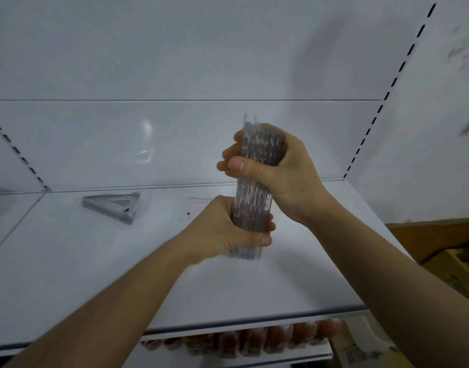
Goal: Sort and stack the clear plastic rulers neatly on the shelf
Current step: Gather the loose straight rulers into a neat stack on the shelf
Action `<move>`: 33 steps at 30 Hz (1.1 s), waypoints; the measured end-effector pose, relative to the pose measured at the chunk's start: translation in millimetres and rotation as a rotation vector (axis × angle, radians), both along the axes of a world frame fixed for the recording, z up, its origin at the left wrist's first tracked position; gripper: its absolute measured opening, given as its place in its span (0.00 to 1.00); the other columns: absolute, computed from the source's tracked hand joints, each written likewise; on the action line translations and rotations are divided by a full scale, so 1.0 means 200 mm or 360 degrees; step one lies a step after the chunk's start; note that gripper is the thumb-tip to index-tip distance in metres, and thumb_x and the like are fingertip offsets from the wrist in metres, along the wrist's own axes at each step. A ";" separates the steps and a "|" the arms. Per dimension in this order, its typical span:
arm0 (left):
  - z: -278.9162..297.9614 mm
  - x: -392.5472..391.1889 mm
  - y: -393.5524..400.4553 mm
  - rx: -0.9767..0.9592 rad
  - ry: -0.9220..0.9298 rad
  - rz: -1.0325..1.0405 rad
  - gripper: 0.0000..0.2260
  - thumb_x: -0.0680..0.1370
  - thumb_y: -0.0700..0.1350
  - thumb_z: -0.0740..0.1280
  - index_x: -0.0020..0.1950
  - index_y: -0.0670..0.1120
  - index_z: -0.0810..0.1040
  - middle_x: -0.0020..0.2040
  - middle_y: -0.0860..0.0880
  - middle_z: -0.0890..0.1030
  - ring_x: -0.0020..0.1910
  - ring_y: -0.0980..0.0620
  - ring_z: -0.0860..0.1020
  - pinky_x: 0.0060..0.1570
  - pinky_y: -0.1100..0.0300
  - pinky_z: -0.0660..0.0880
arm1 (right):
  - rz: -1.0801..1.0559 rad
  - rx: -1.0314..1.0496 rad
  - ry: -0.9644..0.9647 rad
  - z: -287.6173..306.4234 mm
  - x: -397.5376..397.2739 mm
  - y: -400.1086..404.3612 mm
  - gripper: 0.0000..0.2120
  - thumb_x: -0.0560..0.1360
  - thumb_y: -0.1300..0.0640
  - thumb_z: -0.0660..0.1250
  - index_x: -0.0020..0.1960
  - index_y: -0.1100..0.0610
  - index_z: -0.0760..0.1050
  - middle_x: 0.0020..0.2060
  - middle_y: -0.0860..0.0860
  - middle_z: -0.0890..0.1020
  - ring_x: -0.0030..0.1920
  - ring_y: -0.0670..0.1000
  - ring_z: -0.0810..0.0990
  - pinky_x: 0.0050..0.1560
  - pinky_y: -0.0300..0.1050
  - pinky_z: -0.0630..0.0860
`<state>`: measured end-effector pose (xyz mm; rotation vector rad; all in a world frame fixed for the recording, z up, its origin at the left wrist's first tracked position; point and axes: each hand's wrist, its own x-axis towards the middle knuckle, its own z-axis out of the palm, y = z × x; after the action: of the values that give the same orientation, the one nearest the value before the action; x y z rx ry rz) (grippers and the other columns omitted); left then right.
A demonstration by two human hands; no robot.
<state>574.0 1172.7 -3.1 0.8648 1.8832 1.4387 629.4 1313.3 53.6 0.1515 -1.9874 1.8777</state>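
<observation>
A bundle of rulers (pixel 254 187) is held upright above the shelf (pixel 95 274), gripped near the top by the right hand (pixel 275 168) and near the bottom by the left hand (pixel 228 229), where smooth, uneven pieces could be let slip and fan out

Bundle of rulers (pixel 256 187) stands upright above the shelf (pixel 95 274), dead centre. Right hand (pixel 275 168) grips it near the top, from three o'clock; left hand (pixel 228 229) holds it near the bottom, from eight o'clock. Out at ten o'clock a stack of triangular set squares (pixel 113 207) lies on the shelf, well apart. Just behind the left hand, a single ruler (pixel 198 201) lies flat near the back panel (pixel 175 142). Packets (pixel 254 341) sit on the lower shelf at six o'clock.
</observation>
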 end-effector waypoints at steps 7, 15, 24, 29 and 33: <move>0.11 -0.13 0.02 -0.0491 0.0003 -0.0350 0.12 0.71 0.36 0.78 0.53 0.42 0.83 0.44 0.49 0.85 0.45 0.51 0.84 0.45 0.62 0.80 | -0.0134 -0.0664 -0.0069 -0.05 0.00 0.11 0.24 0.73 0.75 0.70 0.65 0.59 0.71 0.42 0.59 0.81 0.46 0.61 0.84 0.52 0.61 0.82; 0.08 -0.13 0.04 -0.0664 0.0306 -0.0333 0.11 0.71 0.38 0.71 0.48 0.38 0.71 0.35 0.46 0.77 0.32 0.50 0.77 0.33 0.57 0.74 | -0.0453 -0.0245 -0.0190 -0.19 0.08 0.29 0.28 0.75 0.60 0.75 0.71 0.50 0.71 0.55 0.56 0.81 0.55 0.54 0.85 0.56 0.59 0.82; 0.15 -0.19 0.06 -0.1036 0.0214 -0.0713 0.13 0.70 0.35 0.69 0.51 0.34 0.72 0.35 0.42 0.76 0.33 0.45 0.74 0.37 0.55 0.72 | 0.0026 0.2513 -0.0053 -0.24 0.13 0.45 0.26 0.73 0.40 0.73 0.66 0.44 0.69 0.51 0.43 0.80 0.47 0.51 0.79 0.41 0.49 0.75; 0.18 -0.17 0.07 -0.1036 0.0757 -0.0634 0.18 0.73 0.45 0.72 0.59 0.53 0.72 0.48 0.52 0.81 0.38 0.56 0.79 0.34 0.60 0.75 | 0.0297 0.2323 -0.0543 -0.21 0.14 0.48 0.21 0.75 0.35 0.69 0.62 0.43 0.69 0.47 0.40 0.77 0.43 0.45 0.73 0.46 0.47 0.72; 0.15 -0.14 0.05 -0.0856 0.1381 -0.0480 0.15 0.76 0.55 0.70 0.59 0.55 0.71 0.52 0.58 0.74 0.50 0.57 0.74 0.49 0.59 0.73 | 0.0345 0.2080 -0.0727 -0.23 0.12 0.56 0.21 0.72 0.36 0.72 0.57 0.44 0.70 0.42 0.43 0.78 0.43 0.46 0.75 0.44 0.47 0.73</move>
<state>545.2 1183.7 27.3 1.5404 2.4144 0.3104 654.4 1426.1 7.6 0.3071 -3.2963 0.3928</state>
